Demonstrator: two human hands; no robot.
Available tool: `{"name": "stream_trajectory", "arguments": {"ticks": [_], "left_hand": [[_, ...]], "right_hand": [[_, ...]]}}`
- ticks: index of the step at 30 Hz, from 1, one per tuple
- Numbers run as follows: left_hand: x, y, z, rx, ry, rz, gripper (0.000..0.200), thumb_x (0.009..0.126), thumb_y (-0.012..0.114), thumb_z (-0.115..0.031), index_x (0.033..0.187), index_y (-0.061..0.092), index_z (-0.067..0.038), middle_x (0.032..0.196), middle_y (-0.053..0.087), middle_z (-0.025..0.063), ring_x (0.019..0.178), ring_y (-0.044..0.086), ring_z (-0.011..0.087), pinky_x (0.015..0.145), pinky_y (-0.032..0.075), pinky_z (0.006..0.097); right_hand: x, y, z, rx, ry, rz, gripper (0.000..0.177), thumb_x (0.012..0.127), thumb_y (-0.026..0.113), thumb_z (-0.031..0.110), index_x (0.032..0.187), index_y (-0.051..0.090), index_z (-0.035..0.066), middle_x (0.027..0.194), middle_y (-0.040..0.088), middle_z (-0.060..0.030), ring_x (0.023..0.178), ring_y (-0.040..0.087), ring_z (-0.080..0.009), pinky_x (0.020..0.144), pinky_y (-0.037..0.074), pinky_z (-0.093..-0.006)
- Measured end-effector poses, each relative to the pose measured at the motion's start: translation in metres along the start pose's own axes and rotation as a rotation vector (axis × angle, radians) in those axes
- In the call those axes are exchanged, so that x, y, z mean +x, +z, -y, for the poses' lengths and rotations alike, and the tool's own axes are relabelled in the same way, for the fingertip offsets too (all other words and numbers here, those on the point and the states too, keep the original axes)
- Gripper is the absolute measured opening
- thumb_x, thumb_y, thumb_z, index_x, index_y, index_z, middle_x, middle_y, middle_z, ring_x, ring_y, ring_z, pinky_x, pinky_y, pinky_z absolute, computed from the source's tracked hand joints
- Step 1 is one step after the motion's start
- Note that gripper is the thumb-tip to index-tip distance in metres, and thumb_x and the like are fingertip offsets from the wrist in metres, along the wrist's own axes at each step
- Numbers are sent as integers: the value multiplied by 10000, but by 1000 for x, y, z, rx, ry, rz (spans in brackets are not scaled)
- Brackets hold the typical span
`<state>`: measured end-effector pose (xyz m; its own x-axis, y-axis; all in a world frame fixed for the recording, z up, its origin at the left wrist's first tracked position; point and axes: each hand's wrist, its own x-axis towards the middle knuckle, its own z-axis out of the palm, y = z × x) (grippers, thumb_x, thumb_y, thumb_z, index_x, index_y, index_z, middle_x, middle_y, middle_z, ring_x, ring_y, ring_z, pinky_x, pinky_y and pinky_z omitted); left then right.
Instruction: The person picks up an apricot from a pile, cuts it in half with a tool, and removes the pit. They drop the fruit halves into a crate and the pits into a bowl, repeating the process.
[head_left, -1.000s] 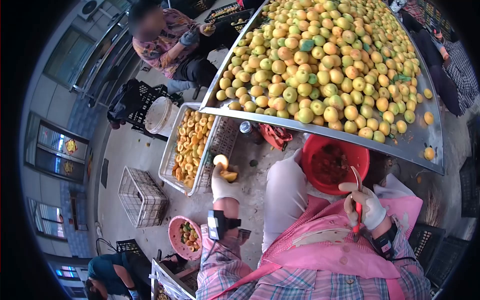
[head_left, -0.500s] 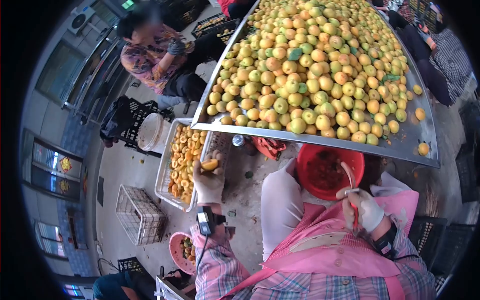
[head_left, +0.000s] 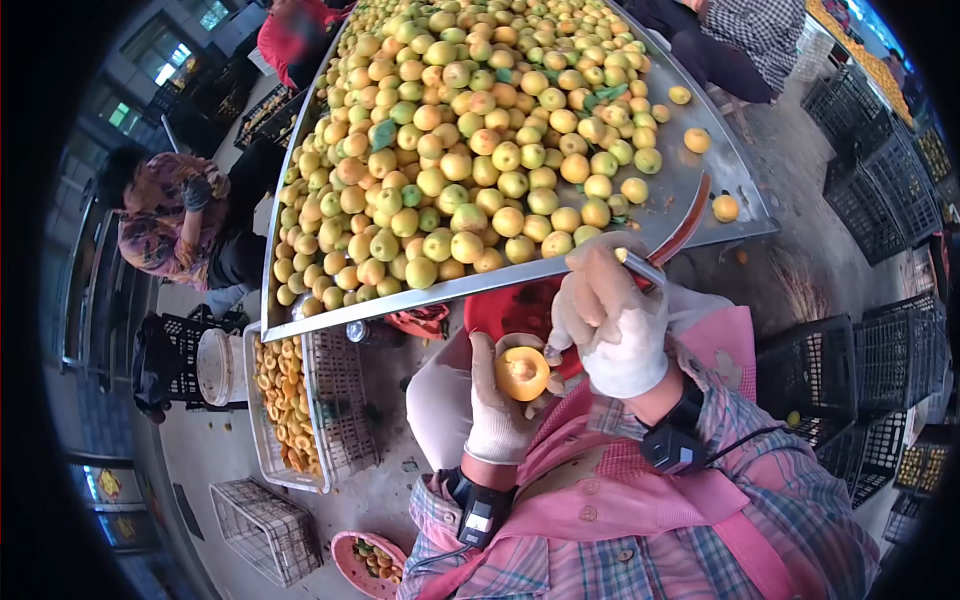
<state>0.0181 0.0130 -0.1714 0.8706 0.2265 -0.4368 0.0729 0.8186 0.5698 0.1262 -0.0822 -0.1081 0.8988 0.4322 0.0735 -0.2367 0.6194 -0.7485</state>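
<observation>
Gently, my left hand (head_left: 495, 410) is cupping a round orange apricot (head_left: 522, 373), probably soft, by its skin, right hand (head_left: 612, 330) clenching a curved red knife (head_left: 685, 225)

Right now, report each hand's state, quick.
Left hand: fingers closed around a round yellow-orange fruit.
Right hand: fingers closed on a curved reddish knife.
</observation>
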Motion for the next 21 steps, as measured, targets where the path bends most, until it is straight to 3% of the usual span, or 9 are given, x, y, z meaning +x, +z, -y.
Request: {"name": "stream_trajectory", "arguments": {"ticks": [7, 9, 12, 14, 15, 17, 18, 20, 21], "left_hand": [[-2, 16, 22, 213, 44, -69, 618, 972, 299, -623, 1071, 550, -66, 893, 651, 71, 699, 639, 114, 399, 324, 146], [2, 14, 26, 118, -33, -103, 595, 912, 401, -671, 1081, 565, -124, 818, 640, 20, 557, 559, 92, 385, 302, 194], [3, -3, 35, 365, 145, -136, 605, 931, 367, -652, 1148, 550, -118, 909, 643, 35, 677, 616, 120, 462, 416, 211], [-5, 10, 31, 1273, 854, -73, 521, 895, 579, -514, 1191, 523, -88, 993, 630, 64, 847, 651, 182, 662, 528, 289], [-6, 14, 31, 1271, 853, -75, 521, 895, 579, -514, 1191, 523, -88, 993, 630, 64, 847, 651, 182, 662, 528, 289], [-4, 21, 31, -100, 154, -246, 368, 708, 719, -22, 1004, 503, 5, 909, 642, 178, 833, 653, 358, 725, 514, 350], [-6, 17, 30, -103, 152, -248, 368, 708, 719, -22, 1004, 503, 5, 909, 642, 178, 833, 653, 358, 725, 514, 350], [-9, 1, 25, 1219, 591, -63, 690, 581, 875, -112, 1156, 501, -35, 1025, 622, 127, 996, 633, 265, 839, 510, 391], [-8, -5, 24, 1218, 588, -64, 690, 581, 875, -112, 1156, 501, -35, 1025, 622, 127, 996, 633, 265, 839, 510, 391]], "right_hand": [[-11, -17, -4, -6, -37, 61, 150, 971, 510, 149, 965, 553, 6, 540, 397, -13, 394, 389, -139, 399, 360, -297], [-15, -13, 0, 73, -7, -4, 65, 898, 608, 59, 905, 634, -1, 554, 500, 10, 428, 427, -55, 402, 337, -223], [-20, -9, 8, -140, 14, 104, 202, 951, 516, 135, 1050, 558, -37, 563, 433, -7, 422, 402, -109, 412, 367, -274], [-22, -11, 3, -177, -8, 124, 229, 949, 509, 142, 1069, 556, -47, 564, 433, -7, 425, 409, -110, 413, 366, -275], [-22, -12, 0, -213, -30, 144, 257, 946, 501, 150, 1088, 555, -57, 564, 433, -8, 428, 416, -111, 413, 364, -277], [-20, -12, -4, -192, 78, 101, 272, 948, 489, 152, 1103, 553, -62, 563, 432, -8, 426, 417, -114, 411, 362, -276], [-19, -12, -5, -170, 185, 57, 287, 950, 476, 154, 1118, 550, -67, 562, 430, -8, 425, 418, -116, 409, 359, -275], [-15, -12, -2, -244, 132, 154, 295, 955, 465, 164, 1119, 548, -67, 560, 428, -5, 430, 417, -111, 418, 361, -271], [-15, -13, -2, -315, 77, 246, 304, 960, 454, 175, 1119, 545, -68, 558, 426, -3, 434, 416, -106, 427, 363, -266]]}}
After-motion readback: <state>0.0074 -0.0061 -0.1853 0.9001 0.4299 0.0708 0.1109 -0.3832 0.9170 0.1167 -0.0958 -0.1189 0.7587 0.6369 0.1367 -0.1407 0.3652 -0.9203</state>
